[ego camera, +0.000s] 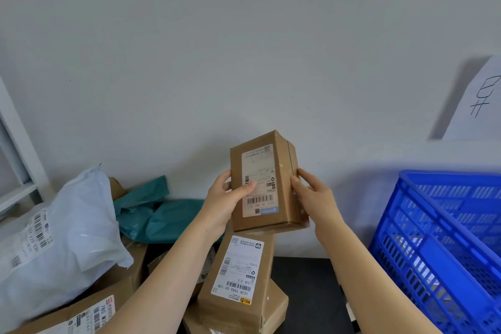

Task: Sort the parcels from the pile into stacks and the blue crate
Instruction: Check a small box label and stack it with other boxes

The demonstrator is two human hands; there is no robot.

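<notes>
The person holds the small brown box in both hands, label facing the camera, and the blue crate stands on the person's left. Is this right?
Not quite. The head view shows the blue crate on the person's right, not the left. The rest is correct: the left hand and the right hand both hold the small brown box, label facing the camera.

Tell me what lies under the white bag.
The white bag rests on a labelled brown box; another box edge shows behind. Anything further beneath is covered.
</notes>
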